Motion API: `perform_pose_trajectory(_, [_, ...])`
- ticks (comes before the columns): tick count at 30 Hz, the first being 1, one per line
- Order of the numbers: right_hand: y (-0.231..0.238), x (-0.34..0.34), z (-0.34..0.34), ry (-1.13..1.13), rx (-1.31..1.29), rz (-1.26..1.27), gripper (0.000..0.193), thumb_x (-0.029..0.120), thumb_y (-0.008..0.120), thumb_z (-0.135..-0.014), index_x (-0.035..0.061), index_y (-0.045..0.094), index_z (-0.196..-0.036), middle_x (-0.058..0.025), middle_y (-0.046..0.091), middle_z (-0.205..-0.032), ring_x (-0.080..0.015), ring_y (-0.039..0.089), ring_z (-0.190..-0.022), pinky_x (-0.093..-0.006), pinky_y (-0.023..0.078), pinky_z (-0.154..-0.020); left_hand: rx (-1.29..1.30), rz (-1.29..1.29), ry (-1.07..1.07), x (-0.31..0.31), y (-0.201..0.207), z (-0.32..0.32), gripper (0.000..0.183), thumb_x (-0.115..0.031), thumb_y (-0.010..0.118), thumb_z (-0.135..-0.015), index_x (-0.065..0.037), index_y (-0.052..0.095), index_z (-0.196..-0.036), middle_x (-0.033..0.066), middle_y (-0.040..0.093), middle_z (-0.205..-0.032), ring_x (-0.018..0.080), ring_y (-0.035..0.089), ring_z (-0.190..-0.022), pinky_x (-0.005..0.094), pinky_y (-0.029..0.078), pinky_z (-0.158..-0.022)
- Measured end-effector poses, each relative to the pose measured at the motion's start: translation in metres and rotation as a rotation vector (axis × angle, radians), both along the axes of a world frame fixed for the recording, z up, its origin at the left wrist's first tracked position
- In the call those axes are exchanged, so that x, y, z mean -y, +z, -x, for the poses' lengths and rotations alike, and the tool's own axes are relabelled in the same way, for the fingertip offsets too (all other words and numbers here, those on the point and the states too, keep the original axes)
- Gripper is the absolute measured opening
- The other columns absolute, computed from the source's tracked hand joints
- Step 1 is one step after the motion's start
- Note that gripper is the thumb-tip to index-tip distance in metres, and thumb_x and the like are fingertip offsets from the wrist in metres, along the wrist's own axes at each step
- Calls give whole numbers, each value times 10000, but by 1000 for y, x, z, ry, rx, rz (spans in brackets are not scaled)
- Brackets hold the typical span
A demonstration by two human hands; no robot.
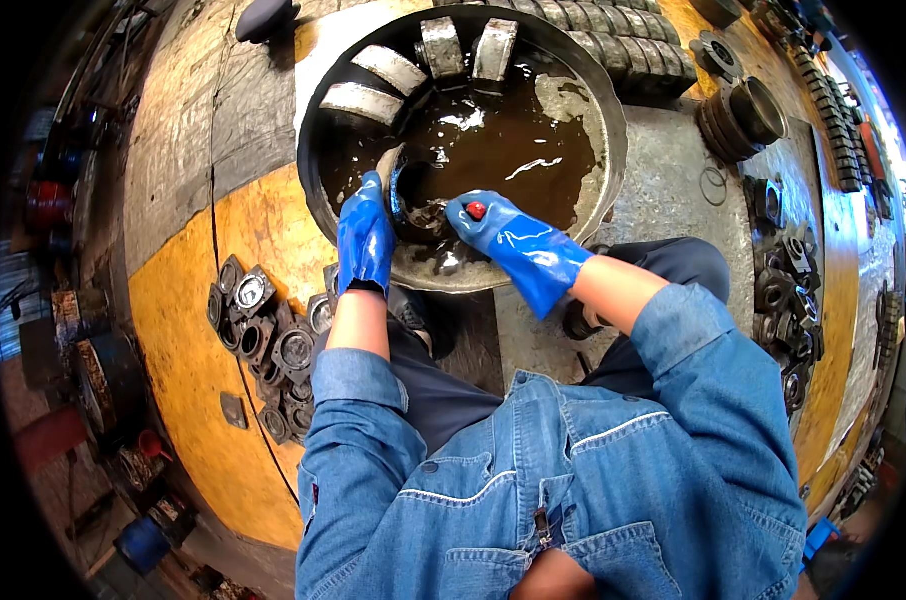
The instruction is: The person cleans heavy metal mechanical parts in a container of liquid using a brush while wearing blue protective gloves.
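Round grey metal part [418, 205] sat tilted in dark oily liquid, between both hands; gripped at its left rim by left blue-gloved hand [365, 238], scrubbed by right blue-gloved hand [493, 225] clenching small red-tipped tool [476, 210].

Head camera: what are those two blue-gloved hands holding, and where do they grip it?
The left hand grips a round metal part by its rim, at the edge of the basin. The right hand pinches a small red-tipped tool.

We see bright, even daylight; glare streaks the dark liquid [493, 150] in the basin [613, 130] (wet gloves shine too). Fisheye bending curves the floor edges, corners fall black, and the far right rim washes out, slightly soft.
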State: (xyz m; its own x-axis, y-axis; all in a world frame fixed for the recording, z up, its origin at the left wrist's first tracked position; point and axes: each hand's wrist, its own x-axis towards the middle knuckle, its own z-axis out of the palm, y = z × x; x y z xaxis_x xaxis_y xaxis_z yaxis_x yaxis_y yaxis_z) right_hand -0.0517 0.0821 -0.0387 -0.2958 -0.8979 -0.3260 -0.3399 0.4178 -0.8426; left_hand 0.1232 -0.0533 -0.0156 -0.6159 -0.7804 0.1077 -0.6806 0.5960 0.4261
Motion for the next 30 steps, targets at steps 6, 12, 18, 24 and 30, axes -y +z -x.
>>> perform_pose_trajectory(6, [-12,23,34,131,-371,173,206,310,640,-978,135,749,-981,-159,739,-985,-401,700,-914,-477,568,-817,-73,-141,-68,-4,14,2,321,-99,503,-1055,-41,663,-1328,284,720,-1193,416,691,-1147,446,540,-971])
perform_pose_trajectory(12, [-26,55,60,-425,252,383,194,226,697,-970,49,774,-994,-8,714,-836,-108,637,-794,-311,548,-782,-383,-716,274,10,-14,11,495,-372,550,-1040,75,691,-1199,241,735,-1059,331,685,-991,418,514,-888])
perform_pose_trajectory(18, [-62,38,58,-447,340,220,251,303,663,-948,74,762,-966,-25,709,-848,-132,637,-801,-318,532,-772,-351,-707,241,13,-17,15,368,-151,584,-972,21,670,-1286,249,738,-1082,395,704,-997,447,544,-874])
perform_pose_trajectory(24, [-31,4,21,-436,410,51,264,300,642,-953,75,724,-840,-39,680,-747,-132,603,-697,-319,500,-684,-277,-716,272,9,-11,12,330,-72,536,-1009,-22,675,-1304,272,743,-1125,391,734,-1034,452,565,-888])
perform_pose_trajectory(30, [32,-30,21,-225,537,0,282,320,659,-996,51,728,-950,-40,684,-788,-125,588,-701,-321,479,-654,-199,-517,134,14,-23,5,335,12,521,-1003,-28,661,-1304,252,755,-1068,402,733,-989,474,561,-862])
